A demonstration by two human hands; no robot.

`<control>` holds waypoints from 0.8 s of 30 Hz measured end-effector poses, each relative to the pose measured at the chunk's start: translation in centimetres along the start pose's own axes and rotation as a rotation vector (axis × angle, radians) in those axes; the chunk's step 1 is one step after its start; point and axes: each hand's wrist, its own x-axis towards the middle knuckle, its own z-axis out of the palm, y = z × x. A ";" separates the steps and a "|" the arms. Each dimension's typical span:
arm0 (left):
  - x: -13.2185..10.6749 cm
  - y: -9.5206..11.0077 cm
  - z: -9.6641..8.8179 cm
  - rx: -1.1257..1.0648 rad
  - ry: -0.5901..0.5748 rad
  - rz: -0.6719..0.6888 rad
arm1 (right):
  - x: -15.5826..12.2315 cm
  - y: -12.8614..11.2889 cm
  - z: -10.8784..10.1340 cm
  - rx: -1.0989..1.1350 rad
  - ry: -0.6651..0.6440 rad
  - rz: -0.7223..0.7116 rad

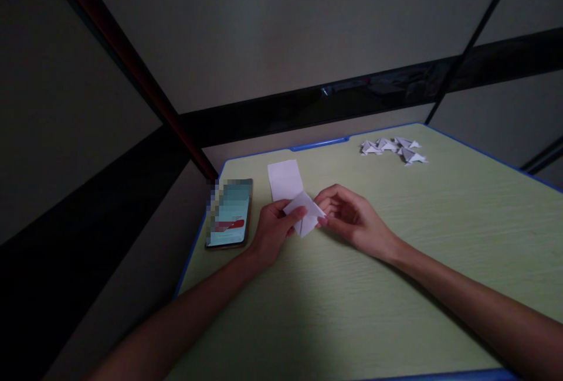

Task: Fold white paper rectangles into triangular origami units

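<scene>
Spreading below folded paper (pixel 310 210), a blue-edged table (pixel 352 322) faces a black-banded wall (pixel 281 29).

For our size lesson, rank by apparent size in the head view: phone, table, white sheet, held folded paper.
1. Table
2. Phone
3. White sheet, held folded paper: look alike, both partly covered, so unranked

Folded paper (pixel 310 212) partly covered by hands (pixel 273 230), phone (pixel 230 214) partly pixelated, table (pixel 431 228) cropped at right

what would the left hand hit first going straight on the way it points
Beyond the folded paper it holds, the left hand would probably meet the right hand, though depth is unclear.
</scene>
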 end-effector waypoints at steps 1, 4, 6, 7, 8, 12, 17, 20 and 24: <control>0.0 0.1 0.1 -0.012 -0.005 -0.008 | -0.1 0.0 0.0 -0.001 -0.012 -0.008; -0.2 0.4 0.2 -0.042 -0.040 -0.030 | -0.3 0.0 -0.2 -0.005 -0.037 -0.031; -0.3 0.5 0.2 -0.044 -0.076 -0.041 | -0.3 0.0 -0.3 -0.037 -0.052 -0.048; -0.2 0.5 0.2 -0.035 -0.093 -0.043 | -0.2 0.0 -0.4 -0.073 -0.060 -0.060; -0.2 0.4 0.1 -0.021 -0.105 -0.044 | -0.2 -0.1 -0.5 -0.125 -0.069 -0.079; 0.0 0.2 -0.2 0.066 -0.103 -0.027 | 0.0 -0.1 -1.0 -0.399 -0.141 -0.202; -0.2 0.2 -0.2 0.162 -0.064 0.027 | 0.1 0.1 -1.2 -0.432 -0.134 -0.209; -0.3 0.4 -0.1 0.206 -0.061 0.054 | 0.2 0.2 -1.2 -0.387 -0.123 -0.151; -0.4 0.7 -0.1 0.249 -0.105 0.065 | 0.4 0.3 -1.2 -0.316 -0.118 -0.096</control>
